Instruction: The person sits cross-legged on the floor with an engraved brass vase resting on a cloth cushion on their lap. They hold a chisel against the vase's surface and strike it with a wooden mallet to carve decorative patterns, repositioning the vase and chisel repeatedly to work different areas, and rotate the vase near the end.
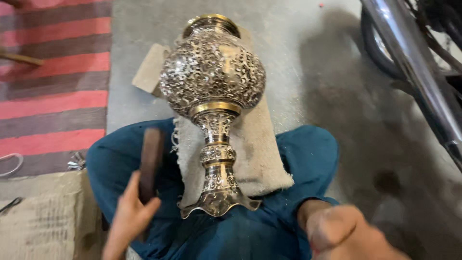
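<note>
Head view: big engraved brass vase (213, 96) lying on beige cloth (260, 154) across lap, base twd body, mouth pointing away. Prob best to keep it cradled btwn knees, light controlled strokes, no rolling. Left hand (129, 212) raised, fingers wrapped round dark wooden tool (150, 161), upright beside stem. Right hand (337, 230) low at bottom right, blurred, looks fisted, can't tell if holding anything.
</note>
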